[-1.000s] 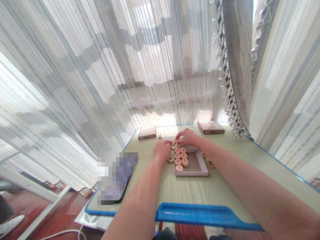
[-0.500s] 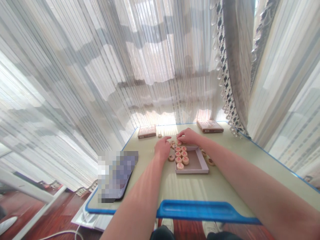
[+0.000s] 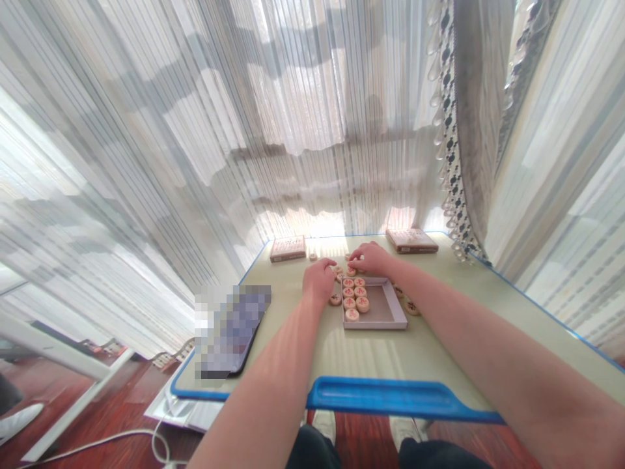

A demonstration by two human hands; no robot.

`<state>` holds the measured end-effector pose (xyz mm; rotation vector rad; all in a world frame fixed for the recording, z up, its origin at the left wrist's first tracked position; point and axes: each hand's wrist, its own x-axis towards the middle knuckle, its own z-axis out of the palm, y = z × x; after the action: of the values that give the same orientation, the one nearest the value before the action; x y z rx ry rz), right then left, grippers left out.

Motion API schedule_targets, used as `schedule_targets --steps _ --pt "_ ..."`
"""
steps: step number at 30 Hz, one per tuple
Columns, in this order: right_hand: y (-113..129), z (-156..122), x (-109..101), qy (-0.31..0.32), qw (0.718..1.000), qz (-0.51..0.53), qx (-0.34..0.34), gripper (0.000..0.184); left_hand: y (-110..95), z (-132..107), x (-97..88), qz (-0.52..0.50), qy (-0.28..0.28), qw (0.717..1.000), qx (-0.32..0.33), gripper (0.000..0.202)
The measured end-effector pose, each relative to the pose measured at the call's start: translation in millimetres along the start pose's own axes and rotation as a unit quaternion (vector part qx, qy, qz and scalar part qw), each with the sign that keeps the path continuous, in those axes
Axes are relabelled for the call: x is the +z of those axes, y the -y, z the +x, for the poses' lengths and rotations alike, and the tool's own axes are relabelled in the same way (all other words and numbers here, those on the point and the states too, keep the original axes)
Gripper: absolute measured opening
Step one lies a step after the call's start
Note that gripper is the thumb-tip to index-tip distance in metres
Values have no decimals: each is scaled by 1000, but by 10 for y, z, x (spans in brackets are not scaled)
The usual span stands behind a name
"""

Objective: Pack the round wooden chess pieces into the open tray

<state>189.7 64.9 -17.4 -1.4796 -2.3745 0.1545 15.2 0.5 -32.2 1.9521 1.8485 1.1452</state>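
A shallow white box tray (image 3: 399,306) lies on the table, with two columns of round wooden Chinese chess pieces in its left part, marked with red characters. Beyond its far edge my right hand (image 3: 371,258) has thumb and fingers closed on a red-marked chess piece (image 3: 351,271). My left hand (image 3: 319,280) hovers left of the tray, its fingers partly extended beside a few loose pieces (image 3: 338,271); it appears to hold nothing. A black-marked piece (image 3: 334,299) rests against the tray's left side. More dark-marked pieces (image 3: 412,307) lie to its right, partly behind my right forearm.
Two flat printed boxes sit at the back of the table, one left (image 3: 288,249) and one right (image 3: 411,240). A lone piece (image 3: 313,257) is near the left box. A blurred-out tablet-like device (image 3: 239,332) lies at left. A blue trough (image 3: 385,395) lines the front edge; curtains hang behind.
The camera view has shifted slightly. My left fingers have drawn in a little beside the loose pieces. My right hand stays beyond the tray, at the red-marked piece; the tray's contents look the same.
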Motion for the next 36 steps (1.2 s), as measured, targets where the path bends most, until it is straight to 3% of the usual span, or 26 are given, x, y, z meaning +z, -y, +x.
schedule_targets --steps 10,16,22,28,32,36 --pt "-97 16 16 5 996 90 1 30 -47 -28 -32 10 -8 1000 -5 33" --pt "-134 15 44 16 998 63 -10 30 -52 -19 -14 19 -10 1000 15 28" --pt "-54 -39 -78 -39 997 57 23 28 -69 -18 -25 41 -6 999 30 29" --pt "153 -598 -308 -57 997 27 39 25 -158 -48 -68 57 -19 995 84 35" --pt "280 -1088 -307 -78 992 76 70 21 -251 -108 -85 78 18 993 81 35" --pt "260 -1270 -296 -118 983 105 96 23 -257 -162 -94 100 20 989 103 34"
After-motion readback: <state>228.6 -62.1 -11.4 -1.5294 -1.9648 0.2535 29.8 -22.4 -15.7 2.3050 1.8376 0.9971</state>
